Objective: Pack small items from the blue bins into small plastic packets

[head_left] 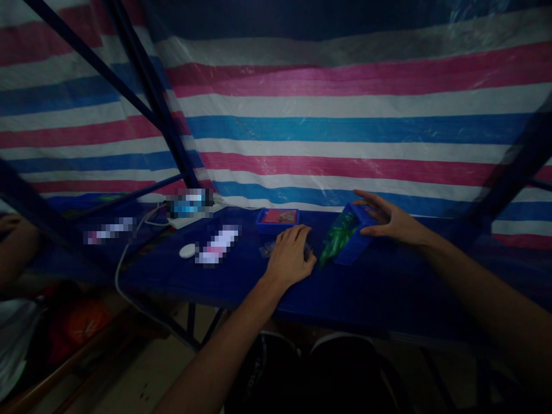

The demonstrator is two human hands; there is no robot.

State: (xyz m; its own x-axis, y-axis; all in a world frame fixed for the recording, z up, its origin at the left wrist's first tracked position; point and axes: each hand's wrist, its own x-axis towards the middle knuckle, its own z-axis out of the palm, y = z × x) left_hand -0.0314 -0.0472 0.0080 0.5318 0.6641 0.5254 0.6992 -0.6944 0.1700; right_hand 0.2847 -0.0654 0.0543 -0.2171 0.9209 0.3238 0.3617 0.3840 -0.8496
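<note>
My right hand [382, 218] grips a small blue plastic bin [353, 244] by its right side, thumb in front and fingers behind. The bin is tilted to the left, and shiny green packets [338, 238] are at its mouth, some slipping onto the table, slightly blurred. My left hand [291, 253] is curled over clear plastic bags [266, 249] on the table; bits of plastic show between thumb and fingers and at the left. What the bags contain is too dark to make out. Just behind that hand stands another blue bin [278, 225] with a red, flat item [279, 215] inside.
Left of my hands, a white round disc [188, 250] lies beside a pixelated flat object [218, 244]. A white power strip [190, 218] with a cable [123, 259] sits farther back. Blue metal posts and a striped sheet [345, 126] enclose the blue table [241, 282]. Another person's arm [17, 244] is at far left.
</note>
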